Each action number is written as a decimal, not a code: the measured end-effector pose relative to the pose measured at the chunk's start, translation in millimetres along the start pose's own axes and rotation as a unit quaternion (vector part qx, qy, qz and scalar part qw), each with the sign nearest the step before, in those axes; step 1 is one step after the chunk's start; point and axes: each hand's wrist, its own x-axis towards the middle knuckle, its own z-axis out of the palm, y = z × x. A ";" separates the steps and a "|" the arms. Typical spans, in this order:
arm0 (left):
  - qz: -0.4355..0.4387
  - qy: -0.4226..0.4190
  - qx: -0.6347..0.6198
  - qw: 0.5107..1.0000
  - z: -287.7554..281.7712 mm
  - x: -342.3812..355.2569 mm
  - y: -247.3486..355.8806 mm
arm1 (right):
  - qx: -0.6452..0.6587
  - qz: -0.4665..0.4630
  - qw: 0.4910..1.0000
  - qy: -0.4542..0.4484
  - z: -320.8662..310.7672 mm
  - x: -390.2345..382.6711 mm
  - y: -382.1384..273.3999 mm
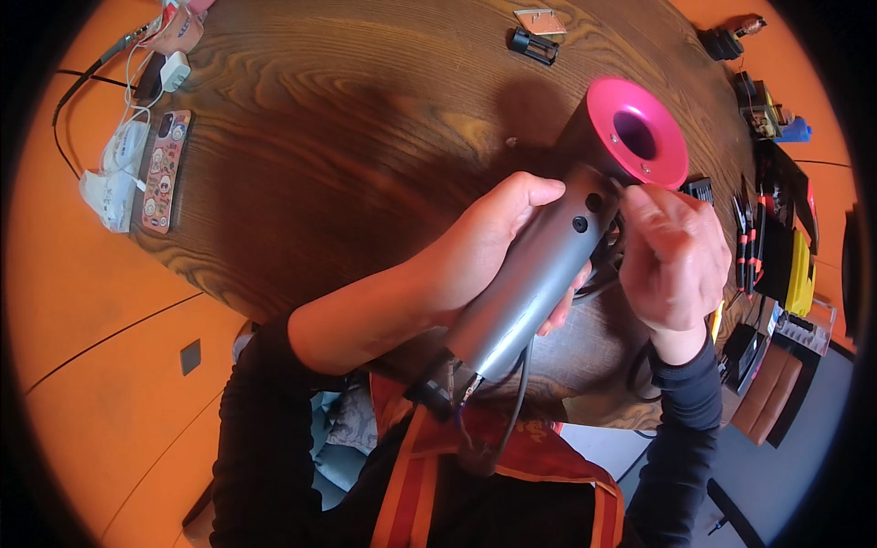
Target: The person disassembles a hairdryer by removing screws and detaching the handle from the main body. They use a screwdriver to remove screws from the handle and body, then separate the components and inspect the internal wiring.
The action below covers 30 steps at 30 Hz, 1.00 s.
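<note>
Grey and pink, the tubular hair dryer slants over the brown wooden table, grasped by the left hand; the right hand bunches beside its ring-shaped end, hold unclear.

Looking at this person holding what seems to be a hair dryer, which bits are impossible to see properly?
All in the head view:
- Right-hand grip: blur and its curled fingers hide whether it holds anything.
- Left-hand grip: the grey handle hides most of its fingers.
- Wires at the handle's lower end: too small to tell how they join.
- Pink object, upper left: cut off by the picture's edge.
</note>
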 end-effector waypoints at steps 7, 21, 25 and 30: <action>-0.036 0.011 0.000 0.999 -7.0 11.6 -7.4 | 0.042 0.110 0.992 0.044 -11.4 -15.8 -3.5; 0.193 -0.197 -0.032 0.961 -4.5 -7.6 17.9 | 0.171 0.483 0.857 -0.058 -4.0 1.2 79.6; 0.220 -0.322 -0.071 0.918 -7.9 -23.4 45.4 | 0.267 0.287 0.904 -0.171 43.8 18.2 69.7; 0.241 -0.327 -0.070 0.911 -5.8 -25.5 55.2 | 0.354 0.245 0.861 -0.270 105.8 33.8 35.8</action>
